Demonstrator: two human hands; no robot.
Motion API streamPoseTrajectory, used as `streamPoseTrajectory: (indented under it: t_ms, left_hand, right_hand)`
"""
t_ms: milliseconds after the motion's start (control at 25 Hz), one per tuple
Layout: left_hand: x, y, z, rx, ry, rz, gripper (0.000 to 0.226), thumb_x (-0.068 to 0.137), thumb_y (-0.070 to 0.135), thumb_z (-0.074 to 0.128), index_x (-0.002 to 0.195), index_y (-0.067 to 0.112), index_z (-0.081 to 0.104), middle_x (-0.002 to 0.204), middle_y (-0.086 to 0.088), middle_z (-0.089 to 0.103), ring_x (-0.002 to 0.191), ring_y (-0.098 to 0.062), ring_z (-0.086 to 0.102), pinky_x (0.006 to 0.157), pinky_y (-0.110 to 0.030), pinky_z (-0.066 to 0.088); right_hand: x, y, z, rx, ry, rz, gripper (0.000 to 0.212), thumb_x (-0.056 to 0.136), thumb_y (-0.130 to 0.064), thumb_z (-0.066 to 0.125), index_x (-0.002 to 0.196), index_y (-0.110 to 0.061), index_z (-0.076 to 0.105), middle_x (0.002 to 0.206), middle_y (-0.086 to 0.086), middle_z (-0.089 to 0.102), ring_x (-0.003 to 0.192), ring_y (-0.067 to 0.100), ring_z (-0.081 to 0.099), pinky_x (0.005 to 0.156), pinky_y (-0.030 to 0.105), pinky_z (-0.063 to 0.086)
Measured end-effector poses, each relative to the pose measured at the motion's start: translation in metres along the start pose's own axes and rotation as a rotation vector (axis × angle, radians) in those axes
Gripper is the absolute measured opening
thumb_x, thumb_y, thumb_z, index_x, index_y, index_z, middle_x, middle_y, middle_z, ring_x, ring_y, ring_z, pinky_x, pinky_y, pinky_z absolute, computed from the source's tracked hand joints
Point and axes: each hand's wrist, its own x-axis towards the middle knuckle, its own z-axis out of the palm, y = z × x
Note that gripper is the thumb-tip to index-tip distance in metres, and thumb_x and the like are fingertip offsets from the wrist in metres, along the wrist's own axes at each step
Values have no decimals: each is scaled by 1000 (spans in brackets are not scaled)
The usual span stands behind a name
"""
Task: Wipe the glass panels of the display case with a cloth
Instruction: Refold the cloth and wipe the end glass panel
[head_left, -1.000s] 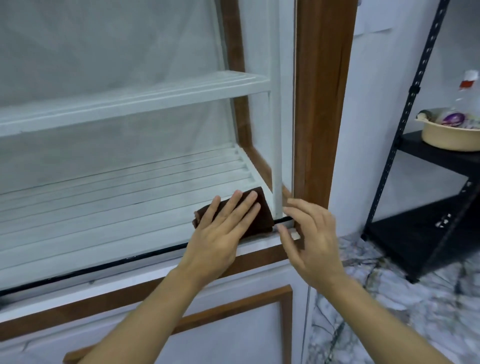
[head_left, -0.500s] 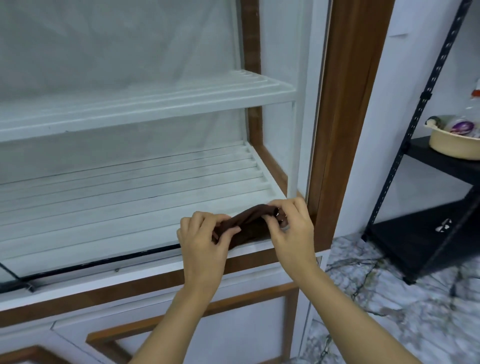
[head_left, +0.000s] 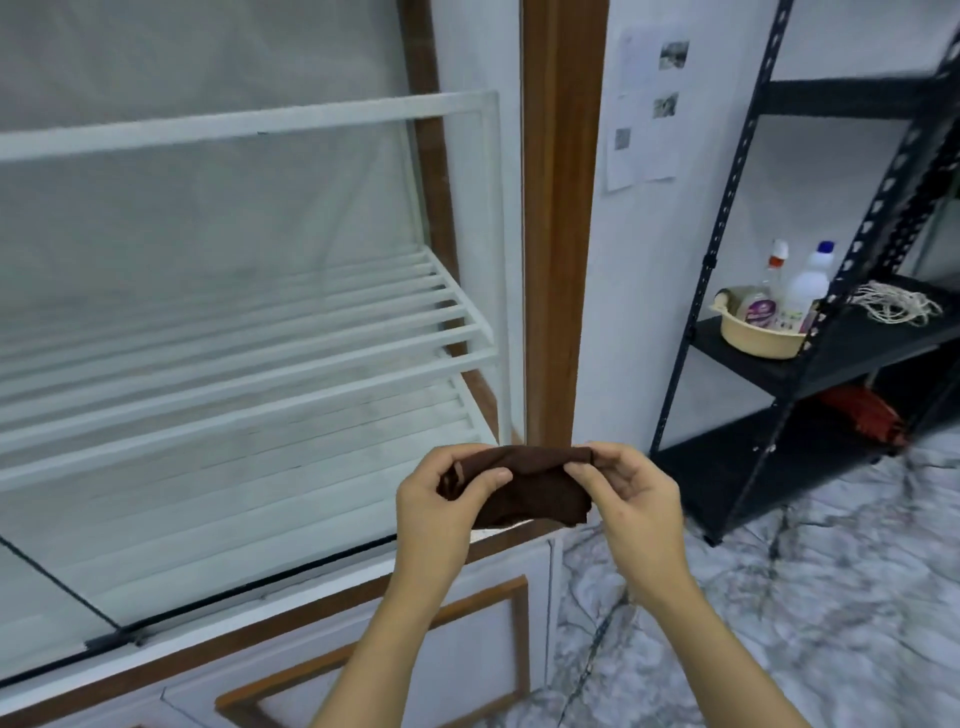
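Both hands, left (head_left: 441, 499) and right (head_left: 631, 493), pinched the cloth (head_left: 524, 493) by its ends. We judged it soft, light, best held folded

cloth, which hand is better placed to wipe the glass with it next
Left, probably. Both hands pinch the cloth, but the left hand sits on the same side as the glass panel, while the right hand lies out past the wooden post, away from the glass.
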Motion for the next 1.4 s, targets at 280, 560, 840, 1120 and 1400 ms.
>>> streamPoseTrajectory:
  t_ms: [280, 560, 840, 1120, 1400]
  left_hand:
    - [29, 33, 103, 7, -23, 132, 16, 83, 13, 81, 95, 22, 76, 94, 6, 72, 94, -9, 68, 84, -28, 55]
    - [80, 28, 247, 11, 220, 120, 17, 83, 13, 80, 94, 24, 75, 91, 9, 72, 92, -6, 67, 81, -22, 54]
    - [150, 18, 325, -15, 357, 92, 22, 83, 7, 79, 97, 23, 76, 95, 9, 71, 94, -6, 67, 80, -13, 50]
    - [266, -1, 337, 103, 484, 158, 26, 83, 9, 80, 94, 32, 75, 97, 9, 69, 94, -2, 64, 80, -11, 48]
    - [381, -7, 307, 215, 688, 216, 23, 82, 9, 80, 97, 26, 76, 98, 6, 70, 97, -9, 67, 82, -16, 52]
  right_hand:
    - [58, -38, -70, 54, 157, -19, 14, 84, -2, 71, 95, -9, 72, 86, 4, 75, 81, 11, 72, 71, 19, 58]
    - [192, -31, -162, 134, -29, 97, 18, 82, -3, 73, 96, -13, 75, 94, 3, 78, 94, 15, 72, 86, 29, 60]
    - [306, 0, -197, 169, -189, 95, 17, 83, -4, 72, 95, -15, 76, 96, -1, 78, 96, 10, 71, 85, 24, 58]
    - [428, 41, -152, 228, -341, 124, 14, 86, -6, 71, 98, -10, 75, 95, 0, 77, 94, 12, 72, 81, 25, 58]
    - [546, 65, -58, 268, -540, 94, 13, 85, -6, 73, 97, -12, 76, 91, 4, 76, 90, 20, 72, 79, 31, 60]
